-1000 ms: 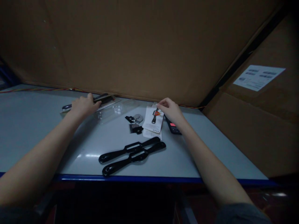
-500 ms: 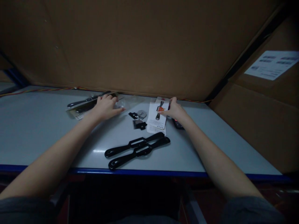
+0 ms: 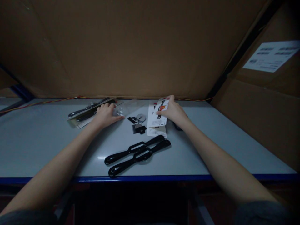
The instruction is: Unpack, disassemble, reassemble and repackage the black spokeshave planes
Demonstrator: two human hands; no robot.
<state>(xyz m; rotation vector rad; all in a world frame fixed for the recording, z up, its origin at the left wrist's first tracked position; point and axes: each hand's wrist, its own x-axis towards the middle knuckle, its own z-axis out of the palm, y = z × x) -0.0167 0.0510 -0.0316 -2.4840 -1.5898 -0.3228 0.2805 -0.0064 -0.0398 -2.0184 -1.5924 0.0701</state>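
My right hand (image 3: 174,111) pinches a white printed card (image 3: 161,121) showing a picture of a spokeshave. It is tilted over another white card (image 3: 150,132) lying on the table. My left hand (image 3: 106,113) lies over packaged black spokeshave parts (image 3: 90,109), its thumb apart from the fingers; their undersides are hidden. Beside its thumb is clear plastic wrapping (image 3: 126,107). Two black spokeshave bodies (image 3: 138,153) lie side by side nearest to me. Between the hands are small metal and black pieces, among them a grey plate (image 3: 141,118) and a black clamp piece (image 3: 141,129).
A dark object (image 3: 177,126) sits partly hidden under my right wrist. Cardboard walls (image 3: 145,56) rise behind the table and on the right. Red and yellow wires (image 3: 47,101) run along the back. The table's blue front edge (image 3: 140,178) is close to me.
The printed card in my right hand has lifted and tilted, uncovering more of the card below. My left hand stays nearly in place. The whole view has shifted slightly.
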